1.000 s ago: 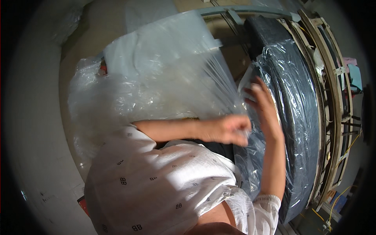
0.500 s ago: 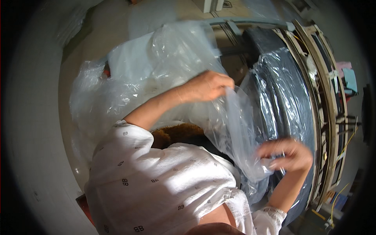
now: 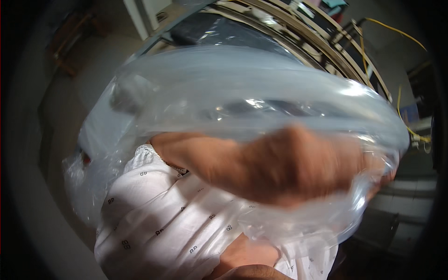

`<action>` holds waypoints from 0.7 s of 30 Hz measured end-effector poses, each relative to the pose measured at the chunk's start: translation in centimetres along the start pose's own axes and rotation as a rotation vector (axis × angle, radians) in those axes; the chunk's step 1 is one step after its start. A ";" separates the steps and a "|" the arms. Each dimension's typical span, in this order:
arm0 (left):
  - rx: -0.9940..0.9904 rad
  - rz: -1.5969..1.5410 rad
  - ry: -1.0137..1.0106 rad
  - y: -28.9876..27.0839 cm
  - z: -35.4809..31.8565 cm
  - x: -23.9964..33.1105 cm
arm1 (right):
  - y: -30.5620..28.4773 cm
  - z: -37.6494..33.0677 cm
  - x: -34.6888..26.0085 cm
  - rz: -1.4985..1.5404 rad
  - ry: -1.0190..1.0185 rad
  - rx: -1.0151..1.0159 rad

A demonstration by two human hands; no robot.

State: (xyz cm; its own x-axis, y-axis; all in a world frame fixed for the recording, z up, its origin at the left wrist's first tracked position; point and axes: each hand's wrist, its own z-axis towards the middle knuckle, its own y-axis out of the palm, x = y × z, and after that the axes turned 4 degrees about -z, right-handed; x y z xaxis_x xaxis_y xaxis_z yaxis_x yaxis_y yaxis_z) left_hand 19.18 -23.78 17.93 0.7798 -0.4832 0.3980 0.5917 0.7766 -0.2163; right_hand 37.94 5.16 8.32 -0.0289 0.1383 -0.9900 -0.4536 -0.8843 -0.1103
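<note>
A large clear plastic sheet [image 3: 261, 74] is lifted close in front of me and bulges across the middle of the view. My left arm reaches to the right beneath its upper fold. My left hand [image 3: 303, 163] is heavily smeared by motion, with the plastic drawn around it and bunched toward its far end. At the right edge of the sheet, a bit of skin shows through the folds, possibly my right hand [image 3: 386, 173]. Its fingers are hidden by plastic and blur.
Behind the sheet lies a dark plastic-wrapped bundle [image 3: 233, 33] beside a long wooden frame [image 3: 322, 56]. A yellow cable [image 3: 394, 29] runs at the far right. A brown wooden piece of furniture [image 3: 74, 39] stands at the far left.
The plastic has risen toward me and swung to the right, covering much of the view. My left arm has moved to the right across my body. My view has turned rightward.
</note>
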 end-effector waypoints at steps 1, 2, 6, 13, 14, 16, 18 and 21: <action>0.122 0.070 0.073 -0.5 0.4 -2.1 | -9.2 -6.1 1.3 0.086 -0.059 0.295; 0.199 0.139 -0.054 -1.4 1.1 -3.6 | -18.2 -12.2 2.1 0.172 -0.122 0.588; 0.052 -0.087 -0.623 3.0 0.4 -10.0 | -37.9 -41.0 1.4 0.464 -0.479 1.890; -0.223 -0.543 -0.765 18.9 -4.9 -17.5 | -22.3 -54.3 -13.9 -1.260 0.452 1.549; -0.267 -0.515 -0.787 19.9 -4.0 -17.7 | -21.0 -49.1 -14.8 -1.451 0.728 1.330; -0.306 -0.506 -0.732 21.6 -2.3 -18.1 | -15.0 -35.8 -13.7 -1.500 0.333 1.280; -0.352 -0.389 -0.684 22.9 -0.3 -17.3 | -9.9 -23.4 -11.8 -1.168 0.148 1.209; -0.386 -0.317 -0.623 21.5 1.4 -15.3 | -6.7 -12.0 -8.1 -1.071 -0.094 0.734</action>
State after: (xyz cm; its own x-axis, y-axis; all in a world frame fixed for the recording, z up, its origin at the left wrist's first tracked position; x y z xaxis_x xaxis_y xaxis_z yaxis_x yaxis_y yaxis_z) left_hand 19.73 0.88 8.45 0.3722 -0.2538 0.8928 0.8840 0.3901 -0.2577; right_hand 51.88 4.60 16.00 0.6006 0.6757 -0.4274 -0.6673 0.1292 -0.7335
